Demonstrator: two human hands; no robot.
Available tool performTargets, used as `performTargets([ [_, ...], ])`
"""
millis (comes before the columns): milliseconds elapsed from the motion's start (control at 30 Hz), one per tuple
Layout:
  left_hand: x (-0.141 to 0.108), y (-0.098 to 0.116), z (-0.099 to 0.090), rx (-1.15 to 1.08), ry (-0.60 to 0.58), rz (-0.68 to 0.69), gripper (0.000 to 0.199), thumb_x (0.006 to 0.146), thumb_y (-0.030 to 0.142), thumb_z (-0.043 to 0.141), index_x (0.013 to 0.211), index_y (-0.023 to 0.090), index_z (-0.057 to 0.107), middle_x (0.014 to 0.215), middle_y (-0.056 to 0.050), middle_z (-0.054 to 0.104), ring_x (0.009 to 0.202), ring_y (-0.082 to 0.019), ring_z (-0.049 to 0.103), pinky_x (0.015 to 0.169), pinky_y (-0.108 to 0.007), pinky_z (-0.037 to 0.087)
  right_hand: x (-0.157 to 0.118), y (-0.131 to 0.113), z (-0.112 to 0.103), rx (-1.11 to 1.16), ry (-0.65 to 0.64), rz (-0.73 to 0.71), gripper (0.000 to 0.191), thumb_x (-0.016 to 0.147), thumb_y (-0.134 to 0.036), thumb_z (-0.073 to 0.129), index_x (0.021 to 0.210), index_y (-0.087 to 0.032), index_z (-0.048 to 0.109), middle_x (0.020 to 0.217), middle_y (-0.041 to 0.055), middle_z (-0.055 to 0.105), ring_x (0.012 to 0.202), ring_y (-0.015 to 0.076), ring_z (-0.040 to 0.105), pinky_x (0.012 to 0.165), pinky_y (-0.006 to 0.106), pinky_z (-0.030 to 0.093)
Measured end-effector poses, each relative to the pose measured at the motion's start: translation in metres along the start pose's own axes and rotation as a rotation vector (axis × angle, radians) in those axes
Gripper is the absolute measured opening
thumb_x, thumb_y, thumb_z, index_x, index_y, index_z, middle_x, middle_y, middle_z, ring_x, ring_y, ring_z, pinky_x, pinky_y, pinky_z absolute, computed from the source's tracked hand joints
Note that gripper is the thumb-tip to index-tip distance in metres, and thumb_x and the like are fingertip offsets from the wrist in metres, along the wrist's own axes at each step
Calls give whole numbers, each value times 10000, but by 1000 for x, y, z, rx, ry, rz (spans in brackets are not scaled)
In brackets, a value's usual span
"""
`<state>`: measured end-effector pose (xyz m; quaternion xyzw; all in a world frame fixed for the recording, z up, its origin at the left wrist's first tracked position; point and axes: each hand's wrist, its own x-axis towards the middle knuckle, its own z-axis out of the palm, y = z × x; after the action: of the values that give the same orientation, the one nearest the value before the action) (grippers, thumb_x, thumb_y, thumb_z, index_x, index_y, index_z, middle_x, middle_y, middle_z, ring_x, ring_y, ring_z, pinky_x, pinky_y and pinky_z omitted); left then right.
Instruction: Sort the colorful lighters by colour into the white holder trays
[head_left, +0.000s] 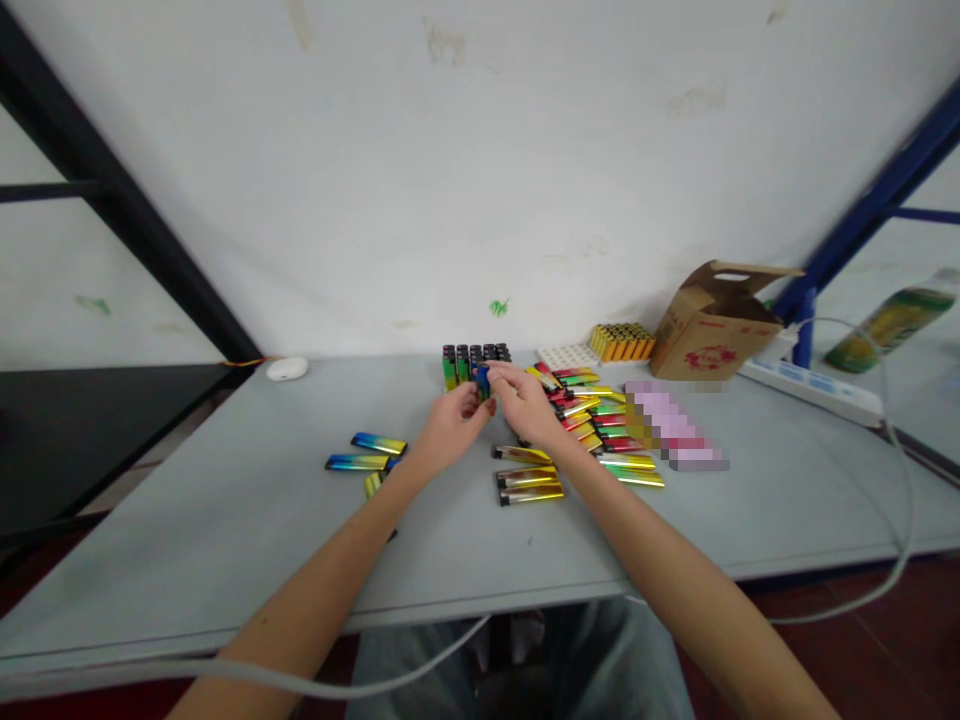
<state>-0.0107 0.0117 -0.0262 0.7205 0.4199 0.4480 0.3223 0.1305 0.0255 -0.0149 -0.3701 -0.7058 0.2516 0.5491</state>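
Observation:
My left hand has its fingers closed around an upright blue lighter. Against the same lighter, the fingers of my right hand are pressed from the other side. Just behind both hands stand rows of upright lighters, green and yellow with black tops, partly hidden by the fingers. Several blue and yellow lighters lie left of my left forearm, some covered by it. Gold and silver lighters lie between my arms. Beside my right hand is a loose heap of red, green and yellow lighters.
A white tray with holes and a block of orange-yellow cylinders stand along the wall. Further right are an open cardboard box, a power strip and a bottle. A white case lies at the left; a cable hangs over the right side.

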Motion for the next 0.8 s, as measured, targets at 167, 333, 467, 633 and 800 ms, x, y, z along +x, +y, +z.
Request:
performTargets([
  [167,-5,-1,-6,152,-7,17,214,842,375,565,846,167,613,700,-23,664,639,-153,611,647,-271,492,-1,-4,-10,-208,-32,-65,276,860,-226,490,673,-196,692,1028,82,717,1029,233,640,970,399,450],
  [333,-7,-1,-11,282,-29,55,219,861,356,529,814,164,620,676,-10,651,636,-148,599,639,-259,467,-1,-3,-11,-225,-50,-64,265,834,-199,488,646,-176,674,1126,113,672,1068,221,617,980,370,435],
  [467,-7,1,-13,345,-64,60,214,863,333,519,808,158,630,711,-25,672,661,-162,606,637,-265,451,-1,-3,-12,-198,-79,-51,266,805,-176,485,578,-176,623,1164,111,654,1107,223,595,996,363,418],
  [633,-9,0,-12,324,-91,48,191,853,313,528,832,162,642,740,-32,688,669,-170,612,646,-275,465,-3,0,-11,-141,-74,-63,269,778,-159,481,530,-185,581,1121,97,678,1084,223,606,980,365,423],
  [800,-9,0,-12,235,-89,20,169,831,318,555,809,172,638,717,-23,684,674,-172,623,680,-286,493,-3,3,-8,-98,-39,-61,261,788,-182,500,567,-184,638,1062,87,697,1059,222,617,986,373,427],
])
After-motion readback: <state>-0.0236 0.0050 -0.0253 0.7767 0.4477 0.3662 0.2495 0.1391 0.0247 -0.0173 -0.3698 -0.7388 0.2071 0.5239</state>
